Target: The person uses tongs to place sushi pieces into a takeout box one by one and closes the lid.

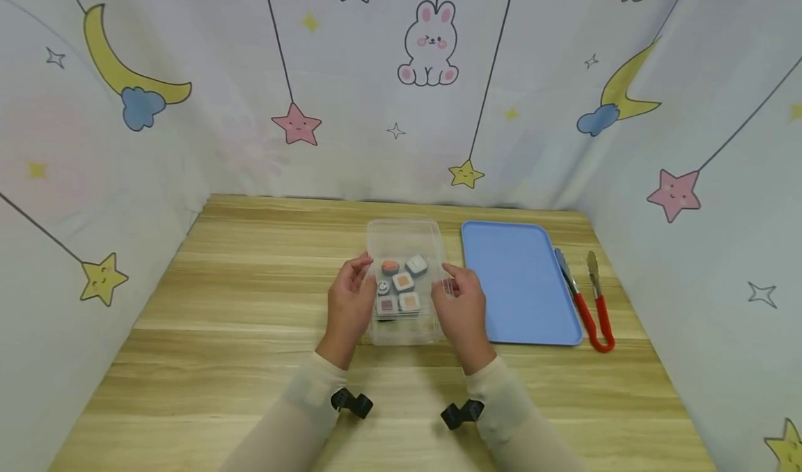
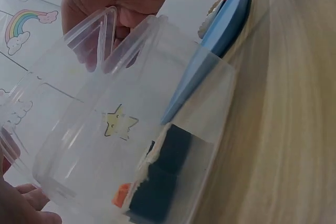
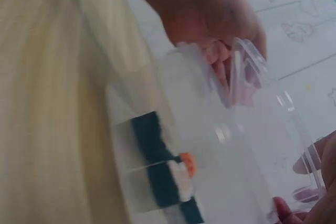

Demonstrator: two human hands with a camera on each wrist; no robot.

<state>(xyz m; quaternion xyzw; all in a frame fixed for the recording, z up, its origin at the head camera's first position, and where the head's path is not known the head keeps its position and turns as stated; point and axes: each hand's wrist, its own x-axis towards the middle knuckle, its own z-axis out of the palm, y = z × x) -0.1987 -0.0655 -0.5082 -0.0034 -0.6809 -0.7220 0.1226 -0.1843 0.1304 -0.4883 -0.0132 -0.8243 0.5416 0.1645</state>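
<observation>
A clear plastic box (image 1: 404,337) stands on the table with several sushi pieces (image 1: 404,281) inside, white-topped with dark sides and some orange or dark red centres. Over it is a clear lid (image 2: 58,98), its rim raised off the box rim in both wrist views. My left hand (image 1: 349,301) grips the lid's left side, thumb toward me and fingers farther back. On the opposite side my right hand (image 1: 462,308) holds the lid the same way. Dark sushi sides (image 3: 152,137) show through the box wall in the right wrist view.
A blue tray (image 1: 516,284) lies right of the box, close beside my right hand. Beyond it lie tongs (image 1: 601,312) with red handles, their jaws spread. The wooden table (image 1: 250,284) ends at a patterned white curtain (image 1: 376,145) at the back and sides.
</observation>
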